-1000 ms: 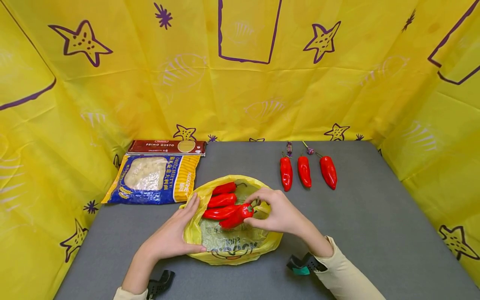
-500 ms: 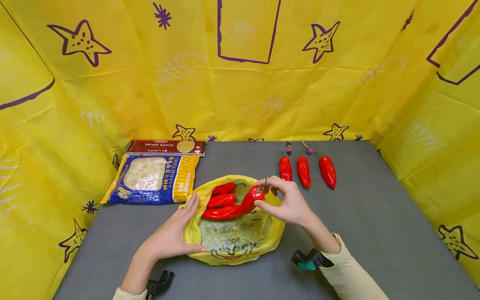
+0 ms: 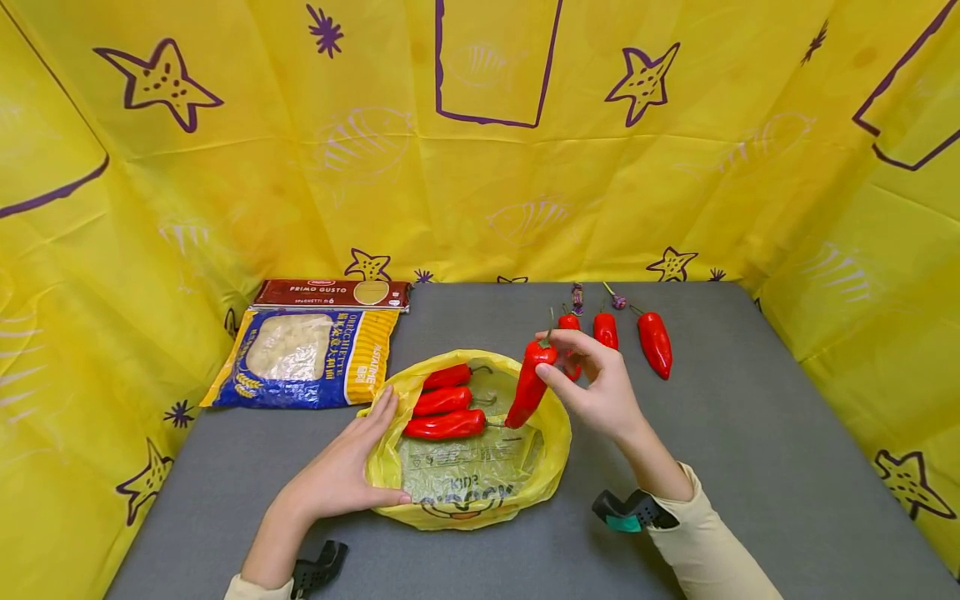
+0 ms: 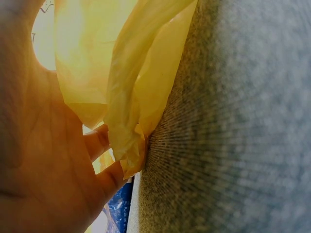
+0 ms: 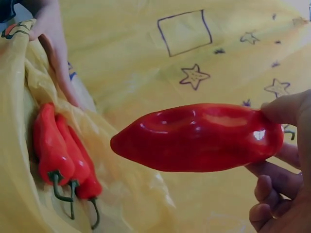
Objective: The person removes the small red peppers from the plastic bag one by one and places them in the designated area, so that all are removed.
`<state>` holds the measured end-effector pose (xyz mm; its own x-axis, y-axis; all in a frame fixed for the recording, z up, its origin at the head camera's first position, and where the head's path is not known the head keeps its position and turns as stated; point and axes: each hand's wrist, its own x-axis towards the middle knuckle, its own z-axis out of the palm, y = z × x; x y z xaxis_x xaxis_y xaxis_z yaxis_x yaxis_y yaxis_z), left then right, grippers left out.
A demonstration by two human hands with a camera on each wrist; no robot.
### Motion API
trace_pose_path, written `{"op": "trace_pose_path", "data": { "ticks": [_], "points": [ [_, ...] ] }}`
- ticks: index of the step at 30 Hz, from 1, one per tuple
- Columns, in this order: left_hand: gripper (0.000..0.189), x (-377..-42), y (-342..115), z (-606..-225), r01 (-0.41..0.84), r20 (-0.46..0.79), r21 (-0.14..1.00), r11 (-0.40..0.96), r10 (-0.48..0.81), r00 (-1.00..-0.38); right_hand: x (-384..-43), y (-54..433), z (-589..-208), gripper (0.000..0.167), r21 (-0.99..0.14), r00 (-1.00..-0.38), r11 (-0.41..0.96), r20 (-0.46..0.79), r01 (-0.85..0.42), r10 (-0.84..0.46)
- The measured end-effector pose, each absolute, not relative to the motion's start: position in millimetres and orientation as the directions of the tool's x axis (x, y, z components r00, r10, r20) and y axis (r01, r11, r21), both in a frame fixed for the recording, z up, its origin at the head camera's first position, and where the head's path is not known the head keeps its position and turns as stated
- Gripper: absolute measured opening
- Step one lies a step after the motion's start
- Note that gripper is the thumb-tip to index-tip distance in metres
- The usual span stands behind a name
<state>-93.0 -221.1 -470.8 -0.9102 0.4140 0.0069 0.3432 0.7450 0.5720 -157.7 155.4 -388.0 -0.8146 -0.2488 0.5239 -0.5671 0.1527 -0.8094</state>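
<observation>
Close to its stem end, my right hand (image 3: pixel 600 387) pinches a long red pepper (image 3: pixel 530 385) between thumb and fingers. The pepper hangs tip down over the right part of a yellow plastic bag (image 3: pixel 551 467). In the right wrist view this pepper (image 5: pixel 199 138) lies across the middle, its stem mostly behind the fingers. Inside the bag are three more red peppers (image 3: pixel 445 425), side by side against the left wall. My left hand (image 3: pixel 345 467) holds the bag's left side, thumb over the front rim and fingers along the side; the left wrist view shows the fingers (image 4: pixel 111 177) meeting the plastic.
Beyond my right hand, three red peppers (image 3: pixel 656 346) lie in a row, two partly hidden by it. Behind them are a wrapped candy (image 3: pixel 577 298) and a lollipop (image 3: pixel 617 297). A blue pasta bag (image 3: pixel 300 358) and a spaghetti pack (image 3: pixel 333 294) lie at the left back.
My right hand has lifted the pepper off the others in the bag and drawn it up and to the right, turning it tip down. My left hand has stayed on the bag.
</observation>
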Motion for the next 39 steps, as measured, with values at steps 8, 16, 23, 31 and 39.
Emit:
{"op": "trace_pose_path", "data": {
  "ticks": [8, 16, 23, 31, 39],
  "points": [
    [0.135, -91, -221, -471, 0.339, 0.001, 0.576, 0.744, 0.414, -0.91, -163, 161, -389, 0.038, -0.812, -0.824, 0.14, 0.554, -0.566, -0.118],
    [0.135, -91, -220, -473, 0.338, 0.001, 0.584, 0.738, 0.416, -0.91, -170, 173, -389, 0.039, -0.828, -0.839, 0.14, 0.543, -0.544, -0.048],
    [0.134, -89, -221, -474, 0.334, -0.005, 0.59, 0.735, 0.417, -0.909, -179, 187, -390, 0.036, -0.849, -0.851, 0.093, 0.524, -0.52, 0.025],
    [0.134, -93, -221, -471, 0.338, -0.012, 0.59, 0.733, 0.426, -0.905, -187, 205, -388, 0.033, -0.858, -0.854, 0.079, 0.513, -0.507, 0.09],
    [0.134, -95, -222, -470, 0.326, -0.018, 0.59, 0.739, 0.416, -0.909, -196, 226, -384, 0.033, -0.883, -0.871, 0.149, 0.465, -0.444, 0.161]
  ]
}}
